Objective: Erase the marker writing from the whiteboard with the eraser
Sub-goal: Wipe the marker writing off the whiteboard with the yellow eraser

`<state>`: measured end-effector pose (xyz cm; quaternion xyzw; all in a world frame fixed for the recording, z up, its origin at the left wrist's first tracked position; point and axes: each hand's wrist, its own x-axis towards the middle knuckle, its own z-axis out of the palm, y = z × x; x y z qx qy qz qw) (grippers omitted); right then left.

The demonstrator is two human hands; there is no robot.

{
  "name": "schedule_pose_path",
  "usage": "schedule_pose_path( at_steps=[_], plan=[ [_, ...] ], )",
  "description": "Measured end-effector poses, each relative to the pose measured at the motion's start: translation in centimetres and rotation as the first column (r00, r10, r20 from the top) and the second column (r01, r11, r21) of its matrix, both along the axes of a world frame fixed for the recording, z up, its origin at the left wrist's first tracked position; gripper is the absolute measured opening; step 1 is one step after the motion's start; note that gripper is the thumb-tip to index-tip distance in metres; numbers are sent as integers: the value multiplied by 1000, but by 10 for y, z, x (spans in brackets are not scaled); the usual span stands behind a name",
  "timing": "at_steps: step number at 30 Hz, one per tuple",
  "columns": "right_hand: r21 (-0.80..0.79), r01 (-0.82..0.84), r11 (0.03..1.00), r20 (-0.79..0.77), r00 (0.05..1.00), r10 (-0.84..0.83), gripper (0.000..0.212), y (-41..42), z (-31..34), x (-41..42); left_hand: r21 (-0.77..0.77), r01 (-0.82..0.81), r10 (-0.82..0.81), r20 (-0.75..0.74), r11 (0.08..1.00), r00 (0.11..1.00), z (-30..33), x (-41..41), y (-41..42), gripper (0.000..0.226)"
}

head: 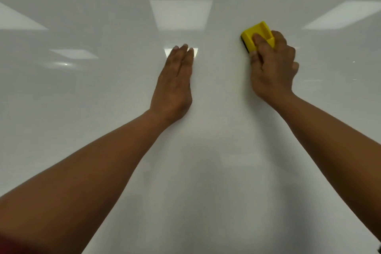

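Note:
A glossy whiteboard [216, 150] fills the whole view, and I see no marker writing on it. My right hand [273, 68] grips a yellow eraser [252, 35] with a dark pad, pressing it against the board at the upper right of centre. The fingers cover the eraser's lower right part. My left hand [175, 86] lies flat on the board to the left of the eraser, fingers together and pointing up, holding nothing.
Ceiling light panels are reflected in the board as bright patches [181, 13] at the top centre, left and right. A small dark object [379, 248] shows at the lower right corner.

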<state>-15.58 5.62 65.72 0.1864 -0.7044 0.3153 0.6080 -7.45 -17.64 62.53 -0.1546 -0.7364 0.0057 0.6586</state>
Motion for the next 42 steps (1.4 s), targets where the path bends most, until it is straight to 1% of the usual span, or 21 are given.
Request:
schedule_pose_path(
  at_steps=[2, 5, 7, 11, 14, 18, 20, 23, 25, 27, 28, 30, 32, 34, 35, 36, 38, 39, 41, 42],
  plan=[
    [62, 1, 998, -65, 998, 3, 43, -20, 9, 8, 42, 57, -55, -51, 997, 997, 4, 4, -4, 54],
    [185, 8, 983, -164, 986, 23, 39, -42, -5, 19, 13, 89, -87, -103, 996, 991, 0, 6, -4, 52],
    [246, 40, 969, -223, 975, 16, 36, -50, -29, 24, 7, 99, -98, -116, 995, 988, -1, 8, -4, 51],
    [277, 74, 958, -235, 972, -7, 33, -53, -96, 23, 54, 153, -148, -77, 987, 986, -14, 7, -4, 46],
    [334, 83, 939, -269, 963, 10, 31, -49, -143, 23, -12, 87, -87, -38, 996, 995, -31, 7, 0, 45],
    [405, 88, 910, -283, 958, 33, 29, -43, -209, 20, -206, -6, 14, 34, 978, 999, -71, 2, 8, 45],
    [450, 67, 890, -278, 958, 68, 29, -40, -241, 21, -272, -41, 54, 42, 961, 998, -93, -1, 12, 44],
    [513, 29, 858, -274, 953, 131, 31, -39, -287, 21, -300, -70, 85, 36, 952, 996, -119, -4, 18, 44],
    [549, -26, 835, -245, 951, 191, 31, -40, -325, 21, -294, -99, 116, 42, 951, 992, -135, -6, 24, 46],
    [607, -74, 791, -220, 941, 256, 25, -40, -367, 21, -289, -131, 148, 40, 948, 988, -147, -9, 27, 48],
    [656, -97, 749, -198, 935, 295, 22, -35, -390, 20, -285, -151, 167, 31, 946, 986, -151, -11, 30, 49],
    [780, -111, 616, -151, 922, 356, 21, -19, -437, 16, -270, -178, 189, 14, 946, 982, -157, -14, 32, 50],
    [869, -73, 489, -127, 923, 363, 23, 4, -476, 9, -252, -203, 212, 9, 946, 977, -162, -17, 34, 51],
    [901, -64, 429, -104, 929, 356, 22, 26, -494, 2, -240, -242, 252, 10, 940, 968, -167, -19, 37, 53],
    [900, -73, 431, -97, 928, 360, 21, 34, -493, -2, -235, -267, 277, 10, 935, 961, -169, -20, 38, 54],
    [884, -84, 461, -102, 925, 365, 19, 39, -485, -5, -227, -291, 301, 11, 929, 954, -173, -21, 40, 55],
    [803, -111, 586, -137, 922, 363, 15, 48, -447, -10, -194, -327, 335, 14, 925, 942, -181, -22, 46, 55],
    [745, -113, 658, -168, 922, 348, 17, 52, -422, -14, -163, -336, 343, 16, 928, 939, -186, -23, 51, 55],
    [599, -94, 795, -214, 938, 272, 33, 60, -364, -23, -79, -338, 341, 29, 938, 939, -195, -23, 68, 56],
    [506, -96, 857, -199, 954, 224, 41, 62, -336, -27, -43, -332, 334, 44, 942, 942, -198, -23, 77, 57]
  ],
)
